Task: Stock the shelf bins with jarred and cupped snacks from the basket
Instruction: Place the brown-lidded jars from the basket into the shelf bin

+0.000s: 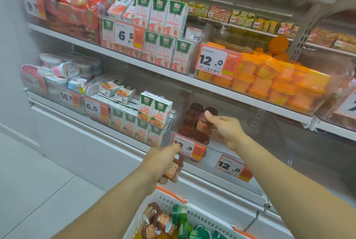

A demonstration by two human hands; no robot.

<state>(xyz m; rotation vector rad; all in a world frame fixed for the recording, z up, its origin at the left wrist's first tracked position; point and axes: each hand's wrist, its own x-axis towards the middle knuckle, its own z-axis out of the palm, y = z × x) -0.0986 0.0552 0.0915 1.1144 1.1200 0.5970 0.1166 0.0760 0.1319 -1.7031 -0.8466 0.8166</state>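
My right hand (224,129) reaches into the clear bin (182,107) on the lower shelf and grips a brown snack cup (203,123) beside the stacked brown cups (190,121). Below the bin's price tag, my left hand (163,163) holds another brown cup (174,168). The white basket (163,200) with orange handles sits at the bottom of the view, holding several brown cups (157,221) and green cups (181,217).
Juice cartons (142,119) fill the bin to the left. Orange jelly cups (269,80) fill the bin on the shelf above. Price tags reading 12.0 (189,149) hang on the bin fronts. Grey floor lies at the lower left.
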